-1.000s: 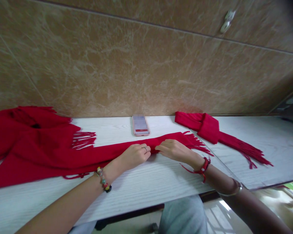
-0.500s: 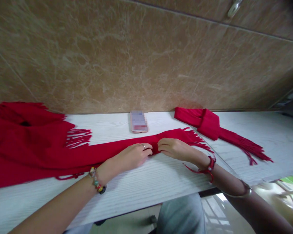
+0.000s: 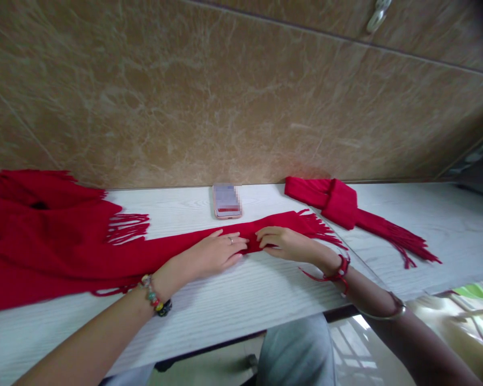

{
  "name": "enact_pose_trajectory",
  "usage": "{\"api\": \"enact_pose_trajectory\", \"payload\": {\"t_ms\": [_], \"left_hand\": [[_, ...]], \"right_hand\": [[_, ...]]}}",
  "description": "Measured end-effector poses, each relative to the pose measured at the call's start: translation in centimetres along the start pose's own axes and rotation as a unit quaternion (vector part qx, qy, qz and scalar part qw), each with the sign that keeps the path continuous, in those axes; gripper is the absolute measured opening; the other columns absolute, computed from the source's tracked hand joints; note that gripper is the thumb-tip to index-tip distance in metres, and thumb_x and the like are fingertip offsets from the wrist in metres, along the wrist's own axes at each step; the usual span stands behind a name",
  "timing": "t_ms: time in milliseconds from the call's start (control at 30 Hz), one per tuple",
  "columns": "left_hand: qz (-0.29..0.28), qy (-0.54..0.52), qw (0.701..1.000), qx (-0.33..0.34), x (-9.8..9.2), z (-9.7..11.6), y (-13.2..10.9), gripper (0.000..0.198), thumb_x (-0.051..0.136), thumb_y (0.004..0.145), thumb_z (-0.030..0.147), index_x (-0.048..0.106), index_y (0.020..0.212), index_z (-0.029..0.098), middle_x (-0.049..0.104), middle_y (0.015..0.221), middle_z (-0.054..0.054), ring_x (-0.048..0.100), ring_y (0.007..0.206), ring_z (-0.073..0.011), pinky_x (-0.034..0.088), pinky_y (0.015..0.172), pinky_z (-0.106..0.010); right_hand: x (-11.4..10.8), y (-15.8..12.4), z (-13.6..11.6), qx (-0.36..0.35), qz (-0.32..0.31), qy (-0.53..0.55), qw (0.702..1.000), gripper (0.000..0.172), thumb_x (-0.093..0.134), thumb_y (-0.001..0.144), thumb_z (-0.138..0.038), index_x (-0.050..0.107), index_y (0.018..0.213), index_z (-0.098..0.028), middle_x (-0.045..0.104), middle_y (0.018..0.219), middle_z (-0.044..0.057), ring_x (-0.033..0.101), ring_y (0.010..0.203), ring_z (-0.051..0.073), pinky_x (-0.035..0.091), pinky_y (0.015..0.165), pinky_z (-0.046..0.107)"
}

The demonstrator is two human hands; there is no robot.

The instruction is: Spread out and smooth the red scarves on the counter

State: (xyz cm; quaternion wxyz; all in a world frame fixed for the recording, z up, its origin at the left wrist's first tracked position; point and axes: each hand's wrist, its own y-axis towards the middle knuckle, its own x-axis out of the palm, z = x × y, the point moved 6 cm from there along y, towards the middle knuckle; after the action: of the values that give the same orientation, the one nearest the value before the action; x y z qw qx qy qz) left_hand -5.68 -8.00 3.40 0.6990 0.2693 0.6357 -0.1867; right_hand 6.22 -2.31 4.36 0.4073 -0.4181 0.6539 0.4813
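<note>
A long red scarf [image 3: 173,251], folded into a narrow strip, runs across the white table, its fringe pointing right. My left hand [image 3: 217,252], with a ring on one finger, lies on the strip with its fingers stretched out. Just to the right, my right hand [image 3: 284,244] rests on the same strip near the fringed end, fingers slightly curved and apart. Both palms face down. The scarf's left part joins or lies against a wide heap of red cloth [image 3: 56,236]; where one ends I cannot tell.
Behind the strip a phone [image 3: 227,201] lies near the brown marbled wall [image 3: 225,107]. A knotted red scarf [image 3: 341,203] with fringe lies at the right on the white table [image 3: 241,305]. Below the front edge my knee [image 3: 298,351] shows.
The fingers of my left hand have straightened and spread from a curled pose. My right hand's fingers have loosened a little. The whole view has shifted slightly.
</note>
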Motion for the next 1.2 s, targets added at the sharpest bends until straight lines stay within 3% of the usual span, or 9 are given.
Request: {"api": "enact_pose_trajectory", "payload": {"t_ms": [133, 233, 333, 433, 600, 700, 833, 933, 1200], "left_hand": [[0.034, 0.06, 0.997, -0.038, -0.5, -0.9, -0.2, 0.024, 0.038, 0.088, 0.02, 0.058, 0.1, 0.015, 0.058, 0.115, -0.007, 0.046, 0.112, -0.021, 0.034, 0.092, -0.037], [0.033, 0.072, 0.997, 0.002, -0.5, -0.5, -0.2, 0.019, 0.041, 0.084, 0.013, 0.06, 0.088, 0.013, 0.06, 0.105, -0.008, 0.052, 0.1, -0.0181, 0.039, 0.087, -0.03], [0.018, 0.064, 0.997, 0.049, -0.4, 0.2, -0.2, 0.023, 0.042, 0.084, 0.012, 0.056, 0.102, 0.014, 0.061, 0.099, -0.006, 0.053, 0.093, -0.0164, 0.041, 0.082, -0.027], [0.017, 0.058, 0.997, 0.045, -0.4, 0.2, -0.1, 0.026, 0.041, 0.086, 0.015, 0.053, 0.108, 0.016, 0.059, 0.1, -0.006, 0.052, 0.092, -0.0169, 0.041, 0.081, -0.028], [0.018, 0.032, 0.999, 0.01, -0.2, -0.1, -0.2, 0.019, 0.039, 0.086, 0.017, 0.055, 0.097, 0.015, 0.056, 0.108, -0.008, 0.05, 0.1, -0.018, 0.038, 0.086, -0.031], [0.008, 0.0, 1.0, 0.022, 0.4, 0.0, -0.7, 0.026, 0.036, 0.088, 0.021, 0.049, 0.11, 0.016, 0.045, 0.128, -0.008, 0.035, 0.121, -0.0172, 0.028, 0.098, -0.033], [-0.05, -0.031, 0.998, 0.023, 1.4, -0.2, -1.1, 0.041, 0.03, 0.091, 0.031, 0.028, 0.132, 0.025, 0.034, 0.138, -0.002, 0.022, 0.129, -0.0162, 0.017, 0.103, -0.039], [-0.068, -0.034, 0.997, 0.024, 1.5, -0.3, -1.1, 0.043, 0.027, 0.092, 0.031, 0.025, 0.134, 0.026, 0.031, 0.14, -0.002, 0.019, 0.13, -0.0162, 0.016, 0.103, -0.038], [-0.002, 0.009, 0.999, 0.037, 0.7, 0.2, -0.9, 0.039, 0.036, 0.089, 0.032, 0.039, 0.126, 0.02, 0.044, 0.13, -0.005, 0.033, 0.122, -0.0177, 0.02, 0.1, -0.033]], "right_hand": [[-0.1, -0.1, 0.3, 0.024, -0.011, 0.048, 0.999, 0.011, 0.052, 0.078, -0.015, 0.063, 0.081, -0.015, 0.062, 0.094, 0.008, 0.058, 0.087, 0.015, 0.048, 0.078, 0.026], [-0.3, 0.0, 0.7, 0.041, -0.002, 0.049, 0.998, 0.017, 0.046, 0.082, -0.015, 0.063, 0.081, -0.015, 0.063, 0.091, 0.008, 0.059, 0.083, 0.014, 0.048, 0.075, 0.026], [-0.9, 0.0, 1.5, 0.069, 0.046, 0.016, 0.996, 0.02, 0.042, 0.084, -0.016, 0.063, 0.083, -0.015, 0.064, 0.09, 0.008, 0.059, 0.083, 0.016, 0.049, 0.075, 0.028], [-1.1, -0.4, 2.6, 0.112, 0.077, -0.034, 0.99, 0.022, 0.043, 0.084, -0.019, 0.059, 0.098, -0.015, 0.062, 0.101, 0.01, 0.056, 0.095, 0.018, 0.046, 0.083, 0.034], [0.7, -1.4, 3.9, 0.141, -0.043, -0.13, 0.98, 0.043, 0.045, 0.085, -0.031, 0.042, 0.125, -0.018, 0.043, 0.13, 0.014, 0.034, 0.123, 0.027, 0.032, 0.095, 0.052], [1.4, -1.9, 4.5, 0.155, -0.085, -0.143, 0.974, 0.045, 0.038, 0.088, -0.033, 0.035, 0.131, -0.021, 0.036, 0.136, 0.012, 0.026, 0.127, 0.028, 0.029, 0.096, 0.054], [1.6, -2.2, 4.6, 0.153, -0.097, -0.161, 0.97, 0.046, 0.035, 0.089, -0.033, 0.03, 0.134, -0.022, 0.032, 0.138, 0.011, 0.024, 0.128, 0.029, 0.028, 0.096, 0.055], [1.6, -2.2, 4.6, 0.154, -0.107, -0.17, 0.968, 0.046, 0.032, 0.09, -0.034, 0.028, 0.135, -0.021, 0.03, 0.139, 0.011, 0.024, 0.128, 0.03, 0.028, 0.096, 0.056], [1.1, -0.4, 2.9, 0.137, -0.076, -0.144, 0.977, 0.045, 0.03, 0.091, -0.035, 0.03, 0.134, -0.021, 0.029, 0.14, 0.01, 0.018, 0.13, 0.026, 0.021, 0.1, 0.055]]}}
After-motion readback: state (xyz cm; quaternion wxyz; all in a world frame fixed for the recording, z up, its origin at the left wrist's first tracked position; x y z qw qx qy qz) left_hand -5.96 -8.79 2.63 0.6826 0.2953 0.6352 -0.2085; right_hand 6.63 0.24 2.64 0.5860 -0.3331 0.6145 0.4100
